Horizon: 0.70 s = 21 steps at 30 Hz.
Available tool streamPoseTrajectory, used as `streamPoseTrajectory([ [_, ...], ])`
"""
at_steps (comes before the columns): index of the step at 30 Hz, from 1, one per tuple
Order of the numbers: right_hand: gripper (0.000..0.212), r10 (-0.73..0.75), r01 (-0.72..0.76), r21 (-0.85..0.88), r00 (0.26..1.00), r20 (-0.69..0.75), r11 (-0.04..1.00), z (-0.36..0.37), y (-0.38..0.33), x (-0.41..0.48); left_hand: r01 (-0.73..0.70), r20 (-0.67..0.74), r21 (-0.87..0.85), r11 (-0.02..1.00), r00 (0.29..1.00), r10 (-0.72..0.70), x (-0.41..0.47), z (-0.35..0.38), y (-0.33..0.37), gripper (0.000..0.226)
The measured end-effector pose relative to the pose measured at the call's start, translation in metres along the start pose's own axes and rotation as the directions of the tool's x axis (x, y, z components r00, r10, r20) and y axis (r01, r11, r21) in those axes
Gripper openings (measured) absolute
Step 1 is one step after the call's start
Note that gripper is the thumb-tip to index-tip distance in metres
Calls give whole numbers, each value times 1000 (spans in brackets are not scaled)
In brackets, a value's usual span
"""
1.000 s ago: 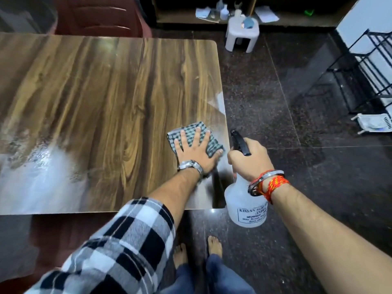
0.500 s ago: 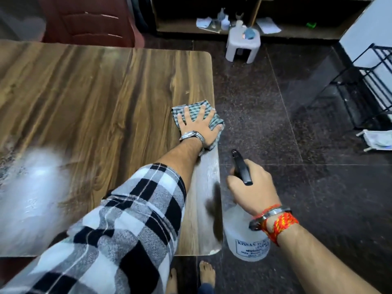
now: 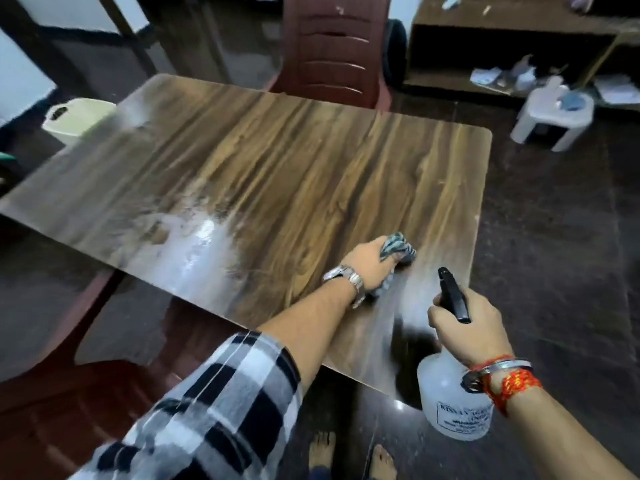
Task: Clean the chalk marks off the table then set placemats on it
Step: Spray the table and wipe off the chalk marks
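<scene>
The wood-grain table (image 3: 284, 174) fills the middle of the view, with a wet, shiny patch (image 3: 194, 244) toward its near left. My left hand (image 3: 369, 268) is bunched around a green checked cloth (image 3: 398, 250) and presses it on the table near the right front corner. My right hand (image 3: 464, 327) grips the black trigger head of a white spray bottle (image 3: 450, 403), held off the table's near right corner above the floor. No chalk marks or placemats are visible.
A dark red plastic chair (image 3: 337, 53) stands at the far end of the table. A white stool (image 3: 554, 117) with small items sits on the dark floor at right, before a low wooden shelf (image 3: 502, 39). A pale bucket (image 3: 74, 121) stands at far left. My bare feet (image 3: 349, 452) are below.
The view has swung left and up, showing the whole table. My left hand went from flat on the spread cloth to bunching it and has slid nearer. The right hand still holds the bottle.
</scene>
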State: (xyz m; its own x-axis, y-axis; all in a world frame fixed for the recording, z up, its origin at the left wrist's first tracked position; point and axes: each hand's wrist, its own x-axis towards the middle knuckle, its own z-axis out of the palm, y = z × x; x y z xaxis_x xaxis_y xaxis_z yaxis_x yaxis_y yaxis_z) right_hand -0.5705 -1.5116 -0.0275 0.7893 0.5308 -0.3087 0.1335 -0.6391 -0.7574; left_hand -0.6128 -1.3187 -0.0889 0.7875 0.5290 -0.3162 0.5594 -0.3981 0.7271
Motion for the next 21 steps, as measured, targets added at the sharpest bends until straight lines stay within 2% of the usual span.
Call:
streamPoseTrajectory([
  [1, 8, -8, 8, 4, 1000, 18, 1000, 6, -6, 0, 23, -48, -104, 994, 998, -28, -14, -7, -6, 29],
  [3, 5, -40, 40, 14, 998, 47, 999, 15, -21, -3, 40, -116, -191, 981, 991, -63, -38, -18, -21, 28],
  [8, 5, -141, 142, 4, 982, 123, 990, 33, -50, -17, 120, -241, -259, 958, 953, -185, -94, -39, -60, 28],
  [12, 7, -224, 225, 12, 963, 151, 974, 46, -62, -34, 144, -351, -318, 937, 900, -257, -139, -48, -79, 19],
  [15, 7, -257, 260, 3, 952, 168, 966, 54, -66, -45, 133, -417, -421, 897, 850, -321, -171, -54, -90, 11],
  [17, 5, -277, 276, 31, 944, 182, 961, 58, -67, -51, 115, -467, -518, 848, 793, -392, -190, -58, -95, 13],
  [21, 11, -310, 303, 68, 928, 207, 951, 65, -62, -61, 54, -488, -715, 697, 676, -553, -222, -59, -102, 14],
])
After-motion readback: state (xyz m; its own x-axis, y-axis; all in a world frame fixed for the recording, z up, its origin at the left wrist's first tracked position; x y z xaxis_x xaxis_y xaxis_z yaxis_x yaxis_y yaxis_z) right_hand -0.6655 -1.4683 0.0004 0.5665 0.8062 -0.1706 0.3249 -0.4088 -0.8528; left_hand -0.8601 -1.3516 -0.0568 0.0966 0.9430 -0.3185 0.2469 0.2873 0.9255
